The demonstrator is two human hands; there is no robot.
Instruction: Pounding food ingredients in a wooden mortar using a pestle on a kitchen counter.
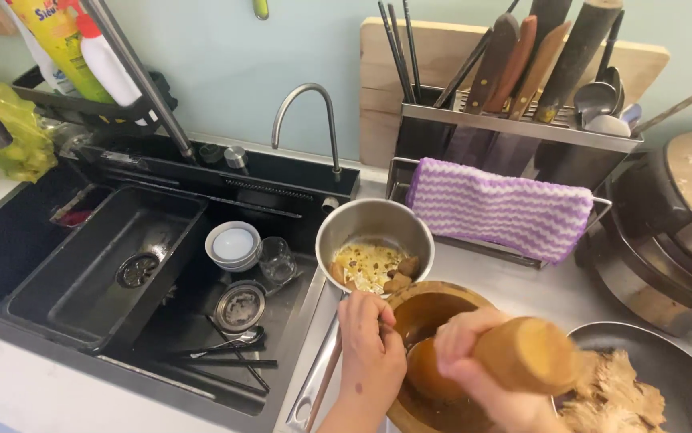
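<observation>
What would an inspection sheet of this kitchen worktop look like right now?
Surface: steel counter beside a black sink.
Job's things: wooden mortar; wooden pestle leaning into it.
Clutter: steel bowl with food scraps; dark pan holding a dried, shredded-looking ingredient; small bowls, glass and chopsticks in the sink.
Hands: left hand on the mortar's rim; right hand gripping the pestle.
Cables: nothing seen.
Surroundings: tap, knife rack, purple striped cloth, bottles, cooker.
</observation>
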